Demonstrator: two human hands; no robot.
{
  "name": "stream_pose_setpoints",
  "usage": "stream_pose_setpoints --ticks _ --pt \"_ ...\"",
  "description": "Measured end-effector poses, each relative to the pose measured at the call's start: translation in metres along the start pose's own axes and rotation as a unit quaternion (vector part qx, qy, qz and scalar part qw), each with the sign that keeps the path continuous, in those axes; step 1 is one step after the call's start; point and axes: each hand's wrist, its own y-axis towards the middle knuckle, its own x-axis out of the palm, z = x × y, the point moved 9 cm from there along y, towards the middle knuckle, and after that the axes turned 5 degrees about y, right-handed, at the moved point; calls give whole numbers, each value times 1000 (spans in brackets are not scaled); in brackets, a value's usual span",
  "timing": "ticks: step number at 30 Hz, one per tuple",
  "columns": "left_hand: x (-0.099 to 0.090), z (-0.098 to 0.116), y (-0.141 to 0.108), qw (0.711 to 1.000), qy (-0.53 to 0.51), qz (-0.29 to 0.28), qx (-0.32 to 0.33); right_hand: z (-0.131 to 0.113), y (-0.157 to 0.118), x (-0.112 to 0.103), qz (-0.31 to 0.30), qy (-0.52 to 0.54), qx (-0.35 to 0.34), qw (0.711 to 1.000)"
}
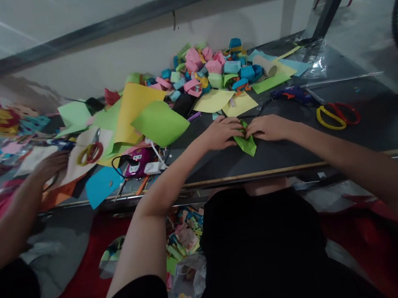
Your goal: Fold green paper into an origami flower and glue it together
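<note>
A small folded piece of green paper (pixel 247 146) lies on the dark table between my two hands. My left hand (pixel 223 132) grips its left side, fingers bent over the upper edge. From the other side my right hand (pixel 267 128) pinches the paper near its top, the fingertips close to those of the left. Parts of the sheet are hidden under the fingers. Just beyond the hands are pale yellow sheets (pixel 240 104). Right of my right hand rest scissors with red and yellow handles (pixel 331 117) and a blue glue gun (pixel 292 96).
A pile of folded paper pieces (pixel 214 68) stands against the wall. Left are green and yellow sheets (pixel 160 123), a purple device (pixel 137 163), and more scissors (pixel 90 153). A co-worker's hand (pixel 51 166) works further left. A bag of paper scraps (pixel 189 276) sits below the table edge.
</note>
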Motion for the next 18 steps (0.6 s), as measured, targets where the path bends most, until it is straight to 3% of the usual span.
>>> stream_pose_setpoints --ticks 4,10,15,18 --pt "2 6 -5 999 -40 8 -8 -1 0 1 1 -16 -8 1000" --pt "15 -9 -5 991 -126 -34 -12 3 2 4 -23 10 -24 999" --pt "15 -14 -2 993 -104 -30 -42 7 6 -9 25 96 17 995" --pt "10 -14 0 995 -82 -13 -55 9 10 -8 3 152 16 988"
